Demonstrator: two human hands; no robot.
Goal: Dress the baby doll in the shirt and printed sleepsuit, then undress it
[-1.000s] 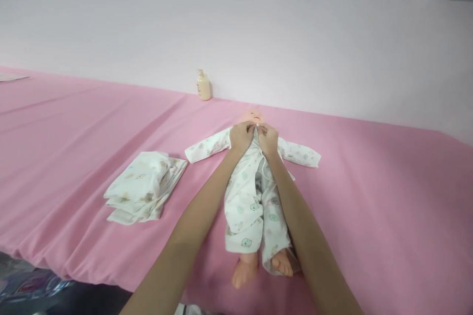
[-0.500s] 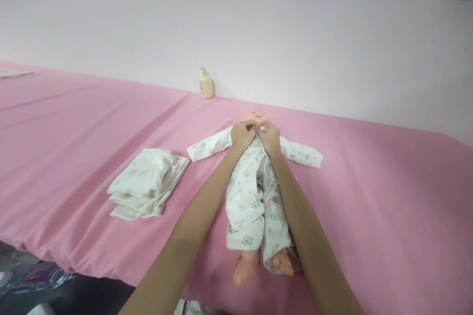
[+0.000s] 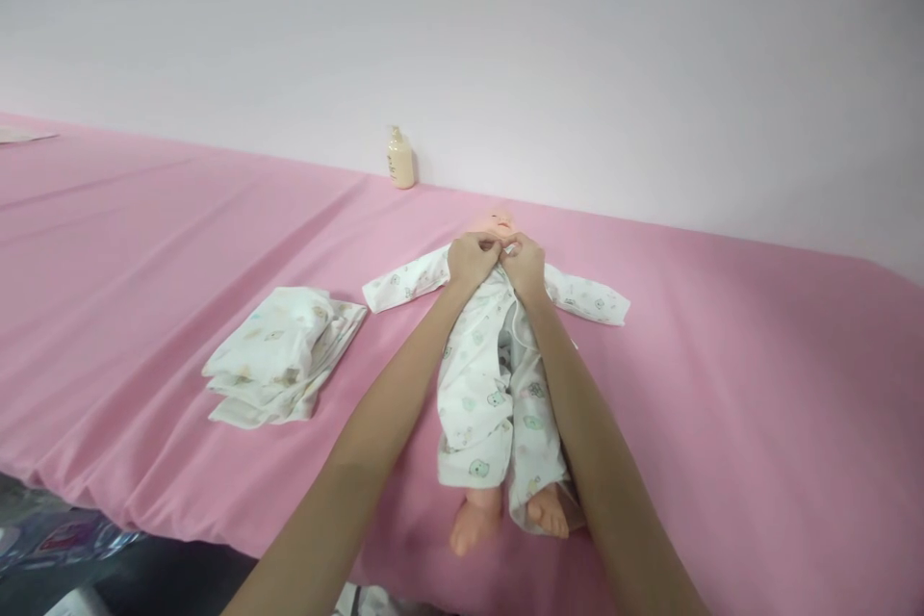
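Observation:
A baby doll lies on its back, feet toward me, in a white printed romper with its sleeves spread to both sides. At the neck, my left hand pinches the romper's collar edge. My right hand pinches the same spot from the other side, and the fingertips of both hands meet just under the doll's chin. What exactly lies between the fingertips is hidden. Below my hands the romper's front gapes over the legs, and both bare feet stick out of the trouser ends.
A folded stack of white printed cloth lies left of the doll on the pink sheet. A cream pump bottle stands by the white wall. Below the table's front left edge are plastic-wrapped bottles.
My fingertips have come closer together at the collar, and the loop of edging seen between them is now covered. The view has shifted slightly; the doll lies as before.

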